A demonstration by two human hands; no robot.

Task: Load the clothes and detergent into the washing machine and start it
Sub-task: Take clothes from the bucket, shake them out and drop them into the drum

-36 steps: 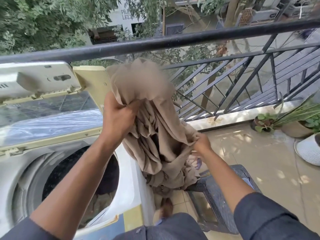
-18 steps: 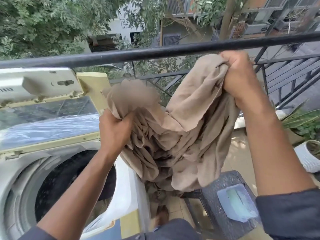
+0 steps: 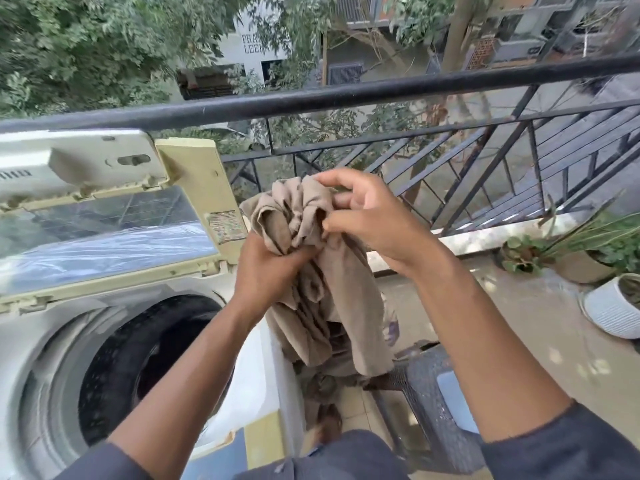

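Gripping the bunched cloth [image 3: 311, 244] from below, your left hand [image 3: 266, 268] clenches its gathered folds; your right hand [image 3: 367, 216] pinches the top of the bundle with curled fingers. Both forearms reach forward, meeting just right of the washer [image 3: 41, 341]. The cloth hangs beside it, above a dark stool [image 3: 426, 410]. The lid [image 3: 104, 216] stands open; the drum [image 3: 138, 368] looks dark, contents unclear.
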